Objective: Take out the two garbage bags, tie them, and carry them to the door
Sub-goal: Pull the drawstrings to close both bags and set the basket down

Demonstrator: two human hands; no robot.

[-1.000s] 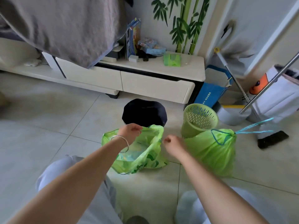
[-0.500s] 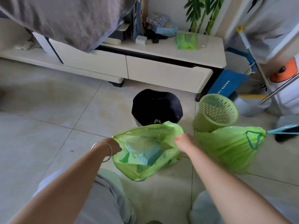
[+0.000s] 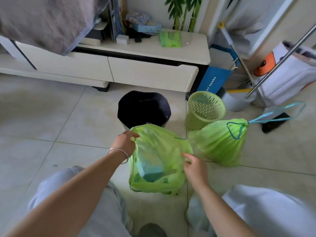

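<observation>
Since half a second ago your right hand (image 3: 195,165) has slid off the mouth of the open translucent green plastic garbage bag (image 3: 159,159) toward its 3 o'clock side, fingers loosely spread and only brushing the plastic. Your left hand (image 3: 125,142) pinches the rim at 10 o'clock. At 2 o'clock lies the tied green garbage bag (image 3: 220,142), its blue drawstring (image 3: 280,113) trailing. Blue contents inside are hard to identify.

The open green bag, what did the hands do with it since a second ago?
The left hand kept its pinch on the open green bag rim, lifting it. The right hand slid from the rim's far edge to the near right side. The tied bag, black bin and green basket stayed where they were.
</observation>
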